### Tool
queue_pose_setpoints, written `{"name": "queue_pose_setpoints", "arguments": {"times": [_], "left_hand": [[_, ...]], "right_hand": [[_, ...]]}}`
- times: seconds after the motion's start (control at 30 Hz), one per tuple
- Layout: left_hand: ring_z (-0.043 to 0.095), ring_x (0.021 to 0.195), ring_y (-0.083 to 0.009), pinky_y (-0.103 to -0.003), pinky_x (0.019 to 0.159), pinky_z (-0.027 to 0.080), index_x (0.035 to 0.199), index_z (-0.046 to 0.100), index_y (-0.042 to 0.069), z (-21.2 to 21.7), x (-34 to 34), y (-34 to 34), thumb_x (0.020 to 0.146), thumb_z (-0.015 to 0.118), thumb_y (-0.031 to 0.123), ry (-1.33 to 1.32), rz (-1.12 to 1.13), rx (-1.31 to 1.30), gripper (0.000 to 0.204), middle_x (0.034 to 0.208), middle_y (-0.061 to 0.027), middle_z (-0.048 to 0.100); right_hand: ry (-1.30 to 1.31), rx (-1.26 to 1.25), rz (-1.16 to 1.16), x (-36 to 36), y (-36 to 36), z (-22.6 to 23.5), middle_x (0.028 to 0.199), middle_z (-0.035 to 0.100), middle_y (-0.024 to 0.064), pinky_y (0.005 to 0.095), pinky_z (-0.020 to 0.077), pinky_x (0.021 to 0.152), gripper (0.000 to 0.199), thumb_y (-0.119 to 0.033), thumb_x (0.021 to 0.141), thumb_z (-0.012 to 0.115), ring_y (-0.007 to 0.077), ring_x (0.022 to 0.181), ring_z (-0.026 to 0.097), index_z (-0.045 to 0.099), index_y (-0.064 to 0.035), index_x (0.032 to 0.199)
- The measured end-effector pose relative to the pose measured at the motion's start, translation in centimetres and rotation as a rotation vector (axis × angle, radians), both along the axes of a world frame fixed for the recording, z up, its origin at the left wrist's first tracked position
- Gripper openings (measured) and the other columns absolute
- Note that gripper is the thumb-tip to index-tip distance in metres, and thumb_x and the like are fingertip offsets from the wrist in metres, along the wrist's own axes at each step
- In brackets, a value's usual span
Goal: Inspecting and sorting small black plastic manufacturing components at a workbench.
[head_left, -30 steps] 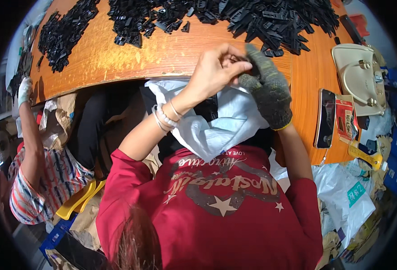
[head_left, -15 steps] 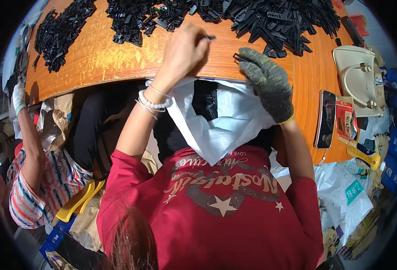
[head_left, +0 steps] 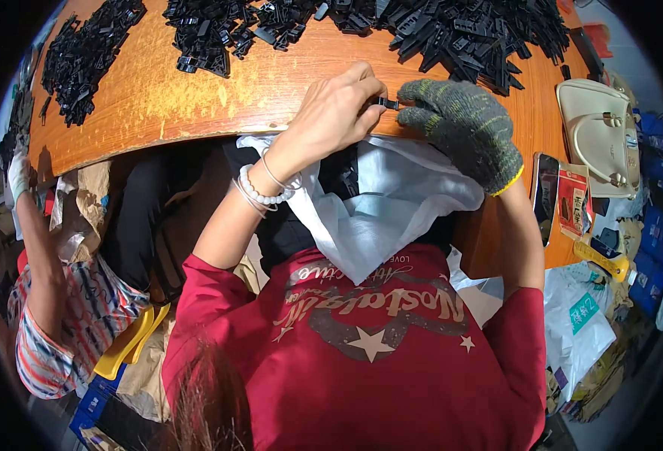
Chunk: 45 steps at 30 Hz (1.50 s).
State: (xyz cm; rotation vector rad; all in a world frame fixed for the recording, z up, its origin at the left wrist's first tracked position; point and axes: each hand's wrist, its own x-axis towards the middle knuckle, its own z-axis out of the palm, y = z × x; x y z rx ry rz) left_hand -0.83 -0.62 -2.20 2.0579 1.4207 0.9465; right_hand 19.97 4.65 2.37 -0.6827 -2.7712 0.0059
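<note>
Over the near edge of the wooden table, my two hands meet at a small black plastic part. My bare left hand, with bracelets on its wrist, pinches the part's left end between thumb and fingers. On the right end, my right hand, in a dark grey knitted glove, closes its fingertips. Whether this is one part or two joined together, I cannot tell. Below the table edge a white sack lies open across my lap, with black parts inside.
Heaps of small black parts lie at the far left and middle. Longer black strips are piled at the far right. A phone, a red packet and a cream handbag sit rightward. A co-worker's gloved hand is at left.
My left hand has come down and right with its black part. My right hand has turned inward, and the fingertips of both now meet at the part.
</note>
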Motion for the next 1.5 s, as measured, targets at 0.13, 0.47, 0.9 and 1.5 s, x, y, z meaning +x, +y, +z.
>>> {"name": "queue_pose_setpoints", "arguments": {"times": [0.13,0.47,0.9,1.5], "left_hand": [[0.06,0.074,-0.0318,-0.039,0.064,0.047,0.092,0.061,-0.001,-0.3,0.1,0.1,0.079,0.064,0.006,-0.027,-0.03,0.057,0.016,0.087,-0.0121,0.055],[0.058,0.072,-0.035,-0.043,0.061,0.045,0.09,0.059,0.0,-0.7,0.0,0.1,0.071,0.067,0.004,-0.201,-0.071,0.089,0.02,0.082,-0.0127,0.052],[0.064,0.066,-0.0175,-0.034,0.059,0.05,0.089,0.054,-0.002,0.6,-1.1,-0.8,0.081,0.066,0.009,-0.396,0.008,-0.29,0.018,0.077,-0.0128,0.063],[0.057,0.052,-0.0105,-0.027,0.051,0.045,0.075,0.061,-0.003,1.0,2.0,0.5,0.079,0.077,0.032,-0.368,0.007,-0.349,0.039,0.056,-0.0062,0.058]], "right_hand": [[-0.074,-0.042,-0.039,-1.2,0.3,0.6,0.075,0.06,0.0076,0.0379,0.0479,0.058,0.02,-0.032,0.084,0.063,0.0274,0.068,0.061,0.061,-0.0113,0.086],[-0.191,-0.077,-0.049,-3.4,0.6,1.2,0.065,0.062,0.0095,0.039,0.0485,0.047,0.039,-0.047,0.077,0.068,0.027,0.056,0.063,0.065,-0.0093,0.073],[0.402,-0.538,-0.223,0.3,-3.1,-0.4,0.101,0.067,0.0108,0.0338,0.0525,0.074,0.031,-0.013,0.086,0.063,0.0256,0.084,0.065,0.063,-0.0074,0.116],[0.601,-1.331,-0.339,2.0,-6.1,0.4,0.082,0.067,0.0013,0.022,0.0468,0.06,0.025,-0.006,0.085,0.068,0.0064,0.069,0.058,0.067,-0.0025,0.11]]}}
